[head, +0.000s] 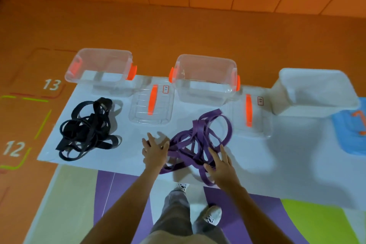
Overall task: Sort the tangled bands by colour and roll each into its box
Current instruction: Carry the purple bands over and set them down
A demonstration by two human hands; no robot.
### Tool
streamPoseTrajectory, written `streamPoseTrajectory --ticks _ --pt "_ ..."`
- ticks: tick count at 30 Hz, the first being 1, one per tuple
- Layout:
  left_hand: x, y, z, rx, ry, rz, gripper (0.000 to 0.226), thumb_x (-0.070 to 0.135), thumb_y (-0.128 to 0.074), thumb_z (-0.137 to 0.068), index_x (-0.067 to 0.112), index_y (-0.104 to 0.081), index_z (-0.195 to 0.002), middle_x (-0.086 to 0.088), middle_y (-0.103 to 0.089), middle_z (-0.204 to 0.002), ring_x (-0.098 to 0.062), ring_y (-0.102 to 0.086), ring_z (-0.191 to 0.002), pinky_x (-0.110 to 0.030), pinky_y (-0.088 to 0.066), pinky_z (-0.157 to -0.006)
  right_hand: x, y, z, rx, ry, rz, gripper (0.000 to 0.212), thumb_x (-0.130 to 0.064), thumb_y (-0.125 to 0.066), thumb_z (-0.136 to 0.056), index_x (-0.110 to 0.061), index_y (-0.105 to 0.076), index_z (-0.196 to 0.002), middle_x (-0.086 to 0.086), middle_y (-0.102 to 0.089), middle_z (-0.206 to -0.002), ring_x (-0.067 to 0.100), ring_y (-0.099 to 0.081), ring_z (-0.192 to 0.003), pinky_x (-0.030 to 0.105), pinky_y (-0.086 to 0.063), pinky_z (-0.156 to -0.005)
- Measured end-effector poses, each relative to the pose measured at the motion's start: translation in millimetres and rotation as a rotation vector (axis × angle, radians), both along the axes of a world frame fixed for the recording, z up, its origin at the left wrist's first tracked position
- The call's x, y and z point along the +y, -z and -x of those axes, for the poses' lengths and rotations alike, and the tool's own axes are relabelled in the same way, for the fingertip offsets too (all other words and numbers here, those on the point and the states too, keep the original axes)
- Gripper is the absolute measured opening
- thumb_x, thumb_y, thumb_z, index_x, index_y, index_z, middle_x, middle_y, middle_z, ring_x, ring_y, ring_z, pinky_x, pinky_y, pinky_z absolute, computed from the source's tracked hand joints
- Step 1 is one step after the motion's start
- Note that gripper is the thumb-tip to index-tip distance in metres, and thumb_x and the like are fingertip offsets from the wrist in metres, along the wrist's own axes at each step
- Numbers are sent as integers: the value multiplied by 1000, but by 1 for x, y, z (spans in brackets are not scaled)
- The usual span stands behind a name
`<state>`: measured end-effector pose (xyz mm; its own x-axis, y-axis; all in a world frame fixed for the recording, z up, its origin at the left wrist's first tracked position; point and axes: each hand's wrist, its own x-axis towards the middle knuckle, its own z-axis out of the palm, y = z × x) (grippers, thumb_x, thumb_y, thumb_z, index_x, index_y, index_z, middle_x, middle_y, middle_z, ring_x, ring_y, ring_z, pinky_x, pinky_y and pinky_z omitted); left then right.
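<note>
A tangle of purple bands [200, 142] lies on the white sheet [297, 154] in the middle. My left hand [155, 149] rests at its left edge with fingers spread and straight. My right hand [220, 166] lies on the tangle's lower right part, fingers straight. A separate tangle of black bands [87, 130] sits to the left, apart from both hands. Two clear boxes with orange latches stand behind: one [103, 69] behind the black pile, one [206, 79] behind the purple pile. Both look empty.
Two clear lids with orange handles lie flat, one [151, 105] between the boxes, one [251, 113] to the right. A white opaque bin [315, 91] stands at the far right beside a blue mat [350, 134]. My legs and shoes show below. Orange floor surrounds the sheet.
</note>
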<state>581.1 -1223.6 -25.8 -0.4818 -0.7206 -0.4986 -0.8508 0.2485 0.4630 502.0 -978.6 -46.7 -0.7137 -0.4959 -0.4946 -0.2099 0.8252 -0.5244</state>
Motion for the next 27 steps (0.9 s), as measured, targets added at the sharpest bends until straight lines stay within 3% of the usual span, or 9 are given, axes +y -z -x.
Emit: streamPoseTrajectory --ticks 4,8,12,17,21,27 --pt "5 12 22 67 387 127 87 61 -50 -103 32 0 -169 -9 -2 -177 -38 -8 -162 -58 -15 -128 -5 -5 7 -10 -3 -32 69 -51 -52 -105 -36 -22 -165 6 0 -175 34 -11 -160 52 -26 -127" --pt "9 30 38 3 760 218 81 69 -33 -104 40 11 -166 -3 5 -177 -34 3 -163 -60 -1 -128 -11 -3 18 33 -18 -75 69 -53 -50 -106 -35 -19 -165 5 -2 -175 34 -12 -160 55 -27 -127" --pt "1 47 34 -76 864 277 74 65 -32 -107 39 2 -167 -2 4 -178 -33 -1 -164 -62 -5 -129 -24 -1 21 17 -45 -105 76 -58 -50 -103 -38 -13 -165 1 3 -176 31 -4 -162 58 -27 -126" --pt "-14 33 49 72 866 370 78 63 -37 -105 34 -2 -169 -5 -14 -177 -35 -14 -162 -59 -10 -128 -28 -12 25 59 35 -24 69 -58 -45 -104 -33 -25 -164 0 -13 -175 28 -18 -160 51 -28 -127" --pt "-16 8 65 163 969 454 77 54 -53 -102 35 -17 -168 -6 -26 -173 -39 -24 -159 -65 -18 -125 -14 -23 26 155 39 -9 61 -52 -44 -107 -32 -31 -163 -3 -19 -174 25 -22 -159 48 -31 -127" --pt "33 -28 102 199 1222 426 61 49 -56 -104 31 -43 -160 -10 -37 -168 -37 -34 -156 -61 -25 -126 42 -44 38 211 203 -150 58 -52 -47 -106 -33 -35 -160 0 -23 -172 26 -22 -158 48 -34 -123"
